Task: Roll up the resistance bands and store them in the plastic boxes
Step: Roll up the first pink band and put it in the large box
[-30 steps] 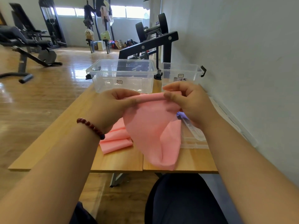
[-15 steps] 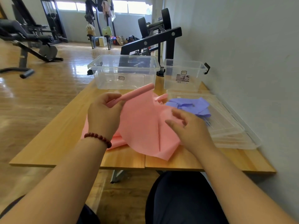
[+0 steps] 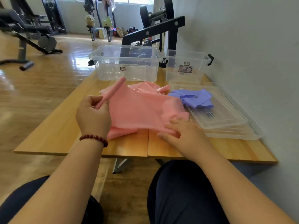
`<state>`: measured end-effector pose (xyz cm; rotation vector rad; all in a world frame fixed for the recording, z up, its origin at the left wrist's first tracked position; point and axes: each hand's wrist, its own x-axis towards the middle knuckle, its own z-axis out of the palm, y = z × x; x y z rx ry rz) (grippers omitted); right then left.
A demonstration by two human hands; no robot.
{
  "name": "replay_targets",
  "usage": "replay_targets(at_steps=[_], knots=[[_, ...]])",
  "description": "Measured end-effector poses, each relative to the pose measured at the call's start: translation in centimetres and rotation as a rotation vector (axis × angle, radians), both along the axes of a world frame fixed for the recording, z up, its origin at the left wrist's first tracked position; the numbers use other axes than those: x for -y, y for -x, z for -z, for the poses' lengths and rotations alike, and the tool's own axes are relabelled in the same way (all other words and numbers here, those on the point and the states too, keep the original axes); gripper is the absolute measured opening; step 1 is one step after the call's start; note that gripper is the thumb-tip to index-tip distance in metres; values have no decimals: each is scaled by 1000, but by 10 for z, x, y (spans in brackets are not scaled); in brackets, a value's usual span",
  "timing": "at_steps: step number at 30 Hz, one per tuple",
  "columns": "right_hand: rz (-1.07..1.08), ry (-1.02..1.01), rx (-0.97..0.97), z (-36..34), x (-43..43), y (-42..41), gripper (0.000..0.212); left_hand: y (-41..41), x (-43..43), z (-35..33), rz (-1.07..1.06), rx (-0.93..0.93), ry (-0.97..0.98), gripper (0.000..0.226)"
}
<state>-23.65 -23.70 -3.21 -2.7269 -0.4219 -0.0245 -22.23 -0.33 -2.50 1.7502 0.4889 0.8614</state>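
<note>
Pink resistance band (image 3: 142,110) half-spread on the wooden table (image 3: 64,135).
Left hand (image 3: 93,115) curls its fingers round the band's rolled end, lifted off the tabletop; right hand (image 3: 182,133) lies flat, fingers straight, pressing the near edge down. A purple band (image 3: 194,97) sits on clear lids (image 3: 226,120) just beside; a large plastic box (image 3: 126,65) and a small plastic box (image 3: 186,67) stand behind.

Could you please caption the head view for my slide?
Left hand grips pink band at its rolled end; right hand touches it.
</note>
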Motion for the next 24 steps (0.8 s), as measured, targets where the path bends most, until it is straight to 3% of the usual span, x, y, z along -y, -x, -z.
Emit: replay_targets(at_steps=[3, 8, 13, 18, 24], knots=[[42, -363, -40, -10, 1, -9, 58, 1, 0, 1, 18, -15, -3, 9], [200, 7, 70, -3, -1, -37, 50, 0, 7, 3, 45, -27, 15, 11], [238, -295, 184, 4, 2, -48, 17, 0, 9, 4, 50, -34, 18, 12], [289, -339, 342, -6, 1, -63, 21, -2, 8, 10, 38, -44, -2, 11], [351, -370, 358, -25, -7, -94, 27, 0, -4, 15, -24, -56, -71, 11]])
